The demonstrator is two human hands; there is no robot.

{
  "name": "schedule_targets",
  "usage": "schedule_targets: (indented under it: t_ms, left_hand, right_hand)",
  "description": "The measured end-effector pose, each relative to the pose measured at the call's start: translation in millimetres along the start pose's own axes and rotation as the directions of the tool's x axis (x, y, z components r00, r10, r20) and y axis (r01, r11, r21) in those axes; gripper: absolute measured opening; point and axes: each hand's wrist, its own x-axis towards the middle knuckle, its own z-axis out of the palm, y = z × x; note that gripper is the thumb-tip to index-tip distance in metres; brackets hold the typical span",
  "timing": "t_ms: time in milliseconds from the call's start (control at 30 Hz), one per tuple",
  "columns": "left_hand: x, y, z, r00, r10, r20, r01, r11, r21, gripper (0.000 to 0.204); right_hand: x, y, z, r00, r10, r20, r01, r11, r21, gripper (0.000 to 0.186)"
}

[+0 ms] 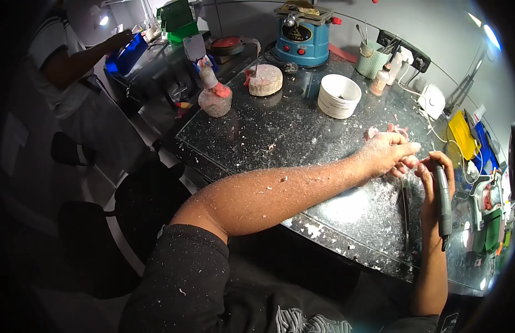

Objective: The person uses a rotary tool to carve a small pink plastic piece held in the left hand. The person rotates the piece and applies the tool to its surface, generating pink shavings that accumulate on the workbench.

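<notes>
My right hand (438, 173) grips a dark grey rotary handpiece (444, 208), its thin tip pointing up toward my left hand. My left hand (392, 154) is closed, fingers bent and pinched together just left of the tip; what it holds is hidden. Pink and whitish scraps (398, 131) show behind its knuckles. Pale dust and shavings cover my left forearm. A thin dark tool (405, 219) lies on the black tabletop (307, 139) between my forearms.
A white tub (339, 100) stands beyond my left hand. Behind it are a blue machine (303, 44), a round plaster block (265, 81) and a pink-smeared flask (215, 101). Bottles (380, 80) and coloured trays (463, 136) line the right. A person (66, 66) works at far left.
</notes>
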Motion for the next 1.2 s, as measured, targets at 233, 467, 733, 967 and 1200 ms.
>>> schedule_targets:
  t_ms: [233,467,733,967,1200]
  left_hand:
    - [-4.1,-1.6,-1.0,0.921,0.389,0.019,-0.361,0.833,0.42,0.018]
    - [-14.8,8.6,6.1,0.897,0.44,0.041,-0.401,0.771,0.495,0.013]
    - [-11.2,6.3,4.9,0.901,0.433,0.028,-0.405,0.815,0.416,0.016]
    - [-10.9,7.9,6.2,0.909,0.415,0.037,-0.402,0.851,0.338,0.014]
    - [-14.9,10.4,9.0,0.872,0.486,-0.055,-0.444,0.835,0.327,0.013]
  right_hand:
    - [1.5,-16.5,3.7,0.999,0.027,0.039,-0.03,0.998,0.06,0.026]
    - [0.6,-3.4,1.6,0.995,0.021,0.095,-0.029,0.997,0.076,0.024]
    - [-0.3,-11.4,5.3,0.999,0.018,0.043,-0.021,0.996,0.087,0.028]
    - [-3.3,-7.4,-0.1,0.999,0.023,0.024,-0.026,0.996,0.086,0.033]
    - [-2.9,-23.6,6.0,0.994,-0.061,-0.089,0.051,0.992,-0.119,0.03]
